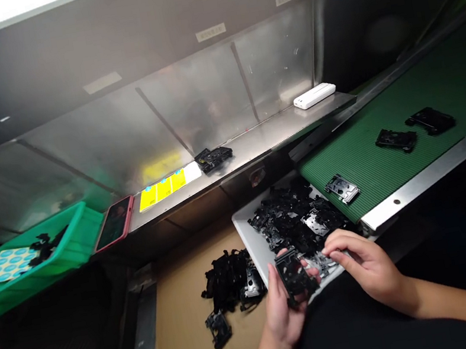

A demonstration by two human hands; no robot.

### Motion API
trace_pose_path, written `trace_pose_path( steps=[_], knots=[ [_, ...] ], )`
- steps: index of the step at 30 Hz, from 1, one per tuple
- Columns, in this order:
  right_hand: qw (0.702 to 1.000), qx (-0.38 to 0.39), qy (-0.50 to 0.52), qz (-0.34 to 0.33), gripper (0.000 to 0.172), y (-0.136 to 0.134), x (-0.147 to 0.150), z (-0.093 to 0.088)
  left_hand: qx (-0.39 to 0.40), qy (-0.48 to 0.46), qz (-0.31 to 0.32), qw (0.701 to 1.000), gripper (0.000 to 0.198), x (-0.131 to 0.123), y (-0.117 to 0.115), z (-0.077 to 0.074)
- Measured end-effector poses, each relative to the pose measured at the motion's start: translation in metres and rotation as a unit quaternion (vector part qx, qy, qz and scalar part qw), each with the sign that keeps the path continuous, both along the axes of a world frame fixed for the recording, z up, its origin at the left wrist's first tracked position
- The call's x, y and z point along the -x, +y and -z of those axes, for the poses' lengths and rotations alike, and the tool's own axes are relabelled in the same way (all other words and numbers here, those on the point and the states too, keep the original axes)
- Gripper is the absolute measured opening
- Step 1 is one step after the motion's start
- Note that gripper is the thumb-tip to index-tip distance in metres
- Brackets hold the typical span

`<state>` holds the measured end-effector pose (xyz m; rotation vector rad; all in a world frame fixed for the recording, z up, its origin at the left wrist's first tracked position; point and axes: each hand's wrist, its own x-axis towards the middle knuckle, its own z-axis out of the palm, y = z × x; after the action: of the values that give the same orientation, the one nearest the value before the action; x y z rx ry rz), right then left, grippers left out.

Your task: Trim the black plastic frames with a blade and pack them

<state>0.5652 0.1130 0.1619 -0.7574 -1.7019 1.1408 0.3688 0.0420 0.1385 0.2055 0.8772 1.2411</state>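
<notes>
My left hand (280,316) is closed round a black plastic frame part (293,275), which it holds tilted up by its sides. To the right of it, my right hand (369,268) has its thumb and fingertips pinched together; whatever lies between them is too small to make out. Just beyond both hands is a white tray (242,227) heaped with black parts (287,210) of a like kind, some with shiny faces. More such parts (229,280) lie piled to the left of the tray, on a brown board.
A green conveyor belt (365,157) carries several black parts on the right. Along the metal ledge (254,140) sit a white device (315,95), another black part (214,158), yellow labels (162,190) and a phone (115,222). A green bin (76,232) holds a sticker sheet.
</notes>
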Motion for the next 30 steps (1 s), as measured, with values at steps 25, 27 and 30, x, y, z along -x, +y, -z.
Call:
trace_pose_path(
  steps=[25,27,30],
  knots=[
    [0.981,0.047,-0.065,-0.175,0.017,-0.006,0.033,0.003,0.052,-0.045,-0.028,0.997,0.062,-0.015,-0.057,-0.009],
    [0.981,0.048,-0.063,-0.175,0.017,-0.007,0.034,0.003,0.056,-0.049,-0.028,0.997,0.062,-0.014,-0.057,-0.008],
    [0.982,0.053,-0.062,-0.17,0.017,-0.006,0.033,0.003,0.055,-0.05,-0.038,0.996,0.058,-0.014,-0.056,-0.009]
  ],
)
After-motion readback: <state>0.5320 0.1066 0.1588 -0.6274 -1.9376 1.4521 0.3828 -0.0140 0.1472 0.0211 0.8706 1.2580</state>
